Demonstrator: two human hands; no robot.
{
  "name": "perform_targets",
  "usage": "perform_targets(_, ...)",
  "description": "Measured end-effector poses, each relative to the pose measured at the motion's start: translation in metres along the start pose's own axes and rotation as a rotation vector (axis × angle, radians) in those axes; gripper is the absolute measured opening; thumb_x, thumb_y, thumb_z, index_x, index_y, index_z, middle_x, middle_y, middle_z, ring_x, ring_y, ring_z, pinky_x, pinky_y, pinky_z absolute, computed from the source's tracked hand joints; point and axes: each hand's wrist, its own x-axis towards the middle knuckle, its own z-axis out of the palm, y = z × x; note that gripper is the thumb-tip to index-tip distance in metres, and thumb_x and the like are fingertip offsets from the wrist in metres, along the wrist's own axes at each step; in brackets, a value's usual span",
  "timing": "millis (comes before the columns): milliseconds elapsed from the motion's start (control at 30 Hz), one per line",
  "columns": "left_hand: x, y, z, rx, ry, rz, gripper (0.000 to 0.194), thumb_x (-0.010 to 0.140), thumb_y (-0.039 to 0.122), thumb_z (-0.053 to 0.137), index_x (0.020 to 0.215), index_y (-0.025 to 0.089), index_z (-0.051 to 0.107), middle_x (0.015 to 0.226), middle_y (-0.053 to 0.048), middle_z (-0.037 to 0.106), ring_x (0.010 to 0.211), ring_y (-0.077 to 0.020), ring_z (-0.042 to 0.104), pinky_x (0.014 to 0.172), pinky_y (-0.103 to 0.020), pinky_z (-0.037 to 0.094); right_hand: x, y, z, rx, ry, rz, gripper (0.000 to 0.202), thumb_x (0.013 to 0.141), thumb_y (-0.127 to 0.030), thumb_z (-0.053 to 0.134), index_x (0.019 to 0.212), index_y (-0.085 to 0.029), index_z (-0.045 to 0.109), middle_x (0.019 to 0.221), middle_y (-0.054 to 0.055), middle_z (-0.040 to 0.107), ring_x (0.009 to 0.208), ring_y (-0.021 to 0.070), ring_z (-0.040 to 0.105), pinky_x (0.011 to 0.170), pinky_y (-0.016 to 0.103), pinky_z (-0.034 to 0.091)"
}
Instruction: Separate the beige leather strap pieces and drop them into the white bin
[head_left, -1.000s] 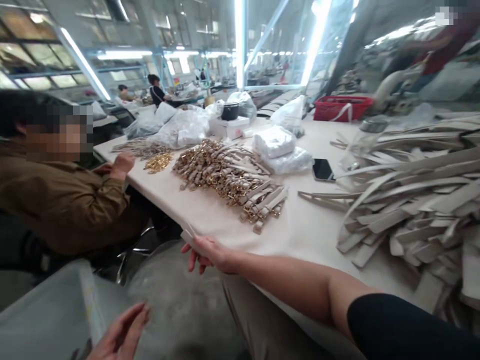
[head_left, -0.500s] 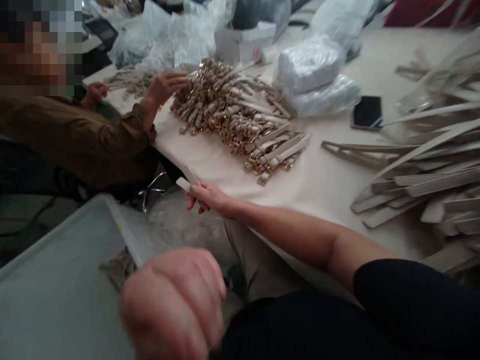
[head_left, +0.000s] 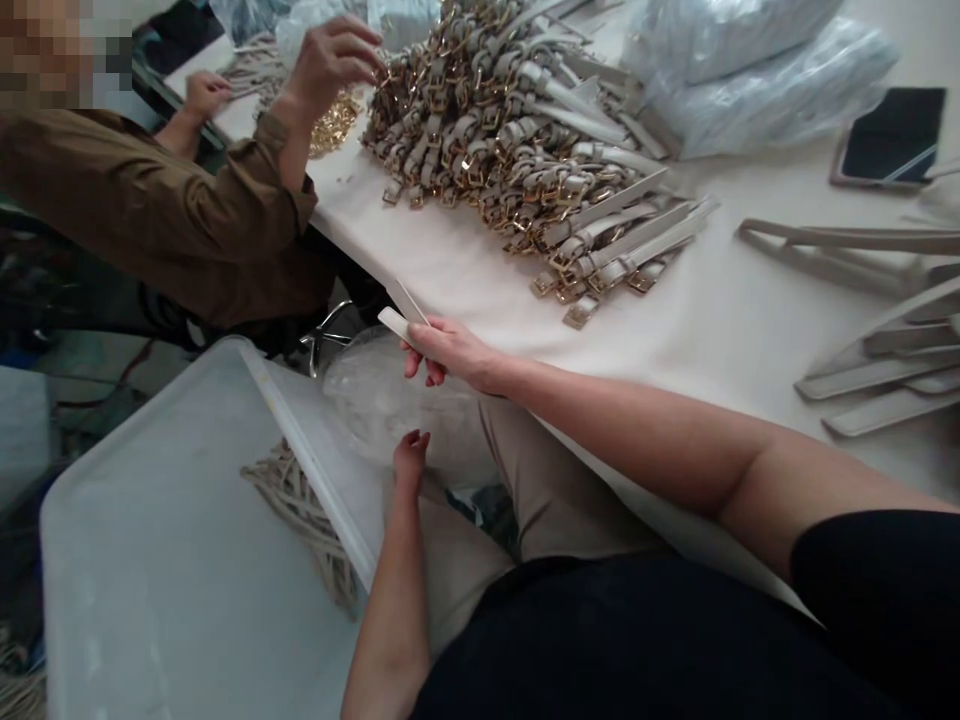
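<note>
Two pale grey flat strap pieces (head_left: 403,312) stick out from the right hand (head_left: 450,352), which pinches them between thumb and curled fingers just off the near edge of the white worktop (head_left: 697,330), the forearm lying along that edge. Below it, the left hand (head_left: 411,455) reaches down with fingertips pressed together against a clear crumpled plastic bag (head_left: 371,400) that sits between the knees and a translucent white plastic bin (head_left: 172,560); whether those fingers actually grip the film cannot be told. Against the bin's raised rim lies a loose bundle of beige cords or straps (head_left: 307,520). On the worktop, well apart from the held pieces, a broad heap of grey straps fitted with gold metal buckles (head_left: 517,140) spreads toward the far side. To its right lie long plain grey strips (head_left: 870,300), some stacked at the frame's edge, and beyond them a black smartphone (head_left: 889,135) rests face up near clear plastic packets of white material (head_left: 750,70). At the far left a seated person in a brown jacket (head_left: 150,220) has one hand (head_left: 330,60) on the buckled heap, next to a small pile of loose gold buckles (head_left: 334,125), and the other hand (head_left: 202,95) farther back.
</note>
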Motion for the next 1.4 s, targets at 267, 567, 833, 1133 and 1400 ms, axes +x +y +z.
perform_targets(267,0.034,-0.013,0.021,0.286,-0.029,0.031,0.035,0.079,0.023,0.074,0.111,0.009,0.073,0.125,-0.024,0.069,0.125,-0.0348,0.060,0.108,-0.041,0.041,0.001,0.003,-0.003,-0.048,-0.026,-0.030,0.021,0.102,-0.019,0.040,0.088,-0.016,0.055,0.062,-0.004,0.066,0.037,0.0061,0.044,0.041,0.017,0.042)
perform_targets(567,0.030,-0.015,0.020,0.181,0.041,0.030,0.010,0.080,0.022,0.061,0.074,0.017,0.068,0.088,-0.016,0.074,0.097,-0.0308,0.069,0.090,-0.039,0.048,0.002,0.003,-0.003,-0.057,-0.056,-0.003,0.023,0.103,-0.021,0.039,0.087,-0.015,0.055,0.064,-0.003,0.066,0.037,0.0067,0.045,0.041,0.018,0.043)
perform_targets(833,0.010,0.008,-0.031,-0.310,0.332,0.151,0.025,0.076,0.045,0.057,0.079,0.020,0.054,0.077,-0.002,0.063,0.081,-0.0197,0.063,0.080,-0.033,0.050,-0.002,-0.001,-0.001,-0.096,-0.062,0.085,0.023,0.103,-0.021,0.039,0.087,-0.016,0.055,0.062,-0.003,0.066,0.038,0.0062,0.043,0.041,0.016,0.043)
perform_targets(1133,-0.044,0.080,-0.084,-0.814,0.396,0.294,0.040,0.071,0.050,0.073,0.087,0.020,0.051,0.068,0.008,0.053,0.052,-0.0094,0.058,0.061,-0.026,0.052,-0.007,0.000,0.001,-0.160,-0.146,0.211,0.019,0.101,-0.026,0.044,0.091,-0.016,0.056,0.067,-0.001,0.068,0.041,0.0066,0.035,0.044,0.017,0.047)
perform_targets(1400,-0.090,0.119,-0.082,-0.765,0.263,0.423,0.039,0.075,0.049,0.078,0.089,0.020,0.056,0.066,0.006,0.059,0.048,-0.0095,0.057,0.049,-0.021,0.051,-0.008,0.017,0.008,-0.252,-0.239,0.204,0.022,0.092,-0.037,0.064,0.100,-0.017,0.063,0.085,0.005,0.075,0.076,0.0148,0.066,0.044,0.015,0.048)
